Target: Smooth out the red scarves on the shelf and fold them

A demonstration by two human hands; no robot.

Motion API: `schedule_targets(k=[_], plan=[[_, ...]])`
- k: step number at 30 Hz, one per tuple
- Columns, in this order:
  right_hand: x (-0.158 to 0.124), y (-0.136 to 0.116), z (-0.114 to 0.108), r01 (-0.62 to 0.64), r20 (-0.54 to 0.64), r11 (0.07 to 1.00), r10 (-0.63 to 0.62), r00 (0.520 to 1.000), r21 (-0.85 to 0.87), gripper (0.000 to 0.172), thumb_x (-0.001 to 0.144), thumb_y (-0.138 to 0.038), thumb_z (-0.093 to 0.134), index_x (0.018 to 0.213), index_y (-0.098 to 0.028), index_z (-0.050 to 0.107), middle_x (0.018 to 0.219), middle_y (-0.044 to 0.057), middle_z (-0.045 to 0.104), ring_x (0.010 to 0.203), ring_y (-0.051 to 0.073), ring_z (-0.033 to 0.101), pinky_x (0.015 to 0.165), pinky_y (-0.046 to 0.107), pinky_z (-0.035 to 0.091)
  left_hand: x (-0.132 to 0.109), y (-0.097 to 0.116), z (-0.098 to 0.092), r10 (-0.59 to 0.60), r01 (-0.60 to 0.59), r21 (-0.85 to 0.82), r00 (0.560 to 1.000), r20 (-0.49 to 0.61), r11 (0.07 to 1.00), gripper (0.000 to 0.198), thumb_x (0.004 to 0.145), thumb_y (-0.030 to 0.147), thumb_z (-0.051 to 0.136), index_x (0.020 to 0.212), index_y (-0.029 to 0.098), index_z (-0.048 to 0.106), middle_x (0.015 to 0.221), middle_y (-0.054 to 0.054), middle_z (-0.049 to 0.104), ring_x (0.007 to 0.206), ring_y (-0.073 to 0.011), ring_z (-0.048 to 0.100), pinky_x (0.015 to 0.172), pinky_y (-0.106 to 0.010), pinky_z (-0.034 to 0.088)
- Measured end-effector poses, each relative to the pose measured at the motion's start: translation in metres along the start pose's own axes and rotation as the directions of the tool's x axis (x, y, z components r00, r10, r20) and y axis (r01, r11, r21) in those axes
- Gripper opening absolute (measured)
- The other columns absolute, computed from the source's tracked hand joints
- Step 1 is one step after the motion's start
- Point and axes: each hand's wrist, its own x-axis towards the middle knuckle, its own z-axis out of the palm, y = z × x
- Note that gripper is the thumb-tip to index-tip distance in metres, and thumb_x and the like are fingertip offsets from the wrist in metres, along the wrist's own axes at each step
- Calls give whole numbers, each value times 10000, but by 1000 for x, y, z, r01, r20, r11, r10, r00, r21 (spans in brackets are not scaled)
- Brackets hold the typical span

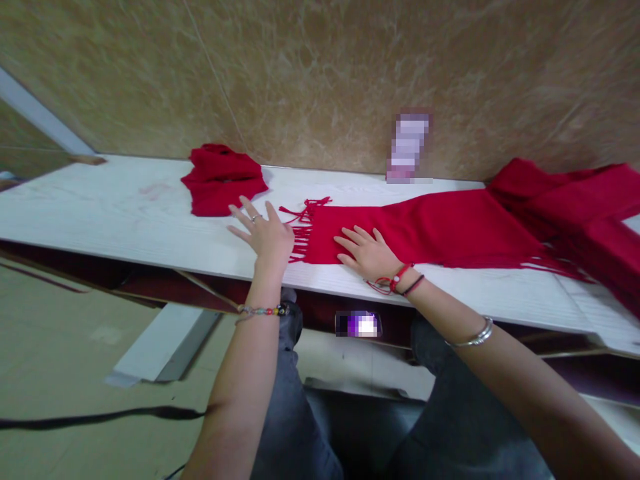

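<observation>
A red fringed scarf (440,227) lies along the white tabletop, flat near its left end and bunched up at the right. Resting on the flat part is my right hand (370,255), palm down with the fingers spread. My left hand (270,233) is just beyond the left fringe, its fingers apart and nothing held; whether its heel touches the fringe I cannot tell. Past its fingertips a second piece of red cloth (225,183) sits crumpled near the wall.
A marbled wall (320,87) runs behind the narrow white table (125,220). Against it leans a blurred pinkish-white item (409,148). A phone with a lit screen (359,324) lies on the shelf below. On the floor at left is a long whitish box (160,343).
</observation>
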Motion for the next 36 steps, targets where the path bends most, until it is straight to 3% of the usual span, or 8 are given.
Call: schedule_targets(k=[6, 12, 15, 19, 22, 26, 30, 36], plan=[[1, 1, 1, 0, 3, 1000, 0, 1000, -2, 501, 925, -440, 277, 1357, -217, 401, 1448, 67, 345, 1326, 287, 270, 1029, 579, 227, -9, 36, 9, 473, -450, -166, 869, 144, 877, 322, 883, 216, 369, 1107, 149, 591, 1172, -142, 522, 1133, -241, 482, 991, -373, 365], [1, 1, 1, 0, 9, 1000, 0, 1000, -7, 499, 925, -439, 272, 1359, -228, 397, 1453, 59, 338, 1331, 284, 263, 1031, 571, 230, 6, 7, 15, -54, 40, 47, 940, 337, 998, 527, 892, 402, 298, 1348, 157, 404, 1403, -197, 345, 1282, -410, 299, 996, -591, 250], [1, 1, 1, 4, 7, 1000, -4, 1000, 0, 498, 925, -439, 272, 1359, -231, 397, 1452, 60, 339, 1331, 282, 264, 1031, 570, 230, 14, -11, 12, -241, 234, 57, 941, 237, 970, 614, 877, 457, 305, 1371, 97, 359, 1450, -234, 235, 1323, -458, 161, 996, -672, 136], [1, 1, 2, 2, 8, 1000, -2, 1000, 1, 498, 924, -437, 277, 1360, -227, 396, 1454, 68, 333, 1333, 284, 258, 1031, 572, 223, 13, 2, 9, 100, -98, -100, 995, 15, 990, 451, 879, 307, 343, 1246, 105, 509, 1385, -210, 352, 1302, -382, 272, 1024, -586, 233], [0, 0, 1, 2, 1, 1000, -2, 1000, 2, 501, 924, -436, 279, 1357, -217, 401, 1449, 73, 343, 1328, 285, 268, 1033, 569, 221, 12, 24, 15, 467, -442, -199, 878, 102, 874, 387, 886, 228, 307, 1152, 146, 576, 1223, -134, 521, 1161, -234, 474, 1008, -396, 355], [0, 0, 0, -5, -9, 1000, 5, 1000, 5, 494, 924, -436, 280, 1349, -223, 414, 1447, 63, 348, 1328, 284, 268, 1034, 568, 228, 23, 21, 23, 144, -133, -55, 932, 333, 990, 487, 907, 398, 275, 1293, 174, 468, 1377, -163, 394, 1261, -360, 354, 1007, -568, 268], [0, -1, -1, -8, 1, 1000, 8, 1000, 12, 494, 920, -439, 286, 1353, -234, 407, 1454, 57, 336, 1334, 281, 257, 1034, 569, 231, 38, -8, 13, -276, 280, 28, 913, 302, 959, 681, 880, 500, 276, 1391, 49, 297, 1462, -256, 178, 1312, -495, 106, 961, -703, 137], [0, -2, -1, -12, -2, 1000, 12, 1000, 20, 493, 920, -438, 290, 1352, -231, 409, 1449, 64, 343, 1333, 281, 260, 1035, 567, 228, 39, 13, 2, 182, -157, -143, 966, 185, 977, 419, 886, 233, 318, 1270, 192, 482, 1354, -91, 440, 1245, -238, 388, 1025, -392, 325]])
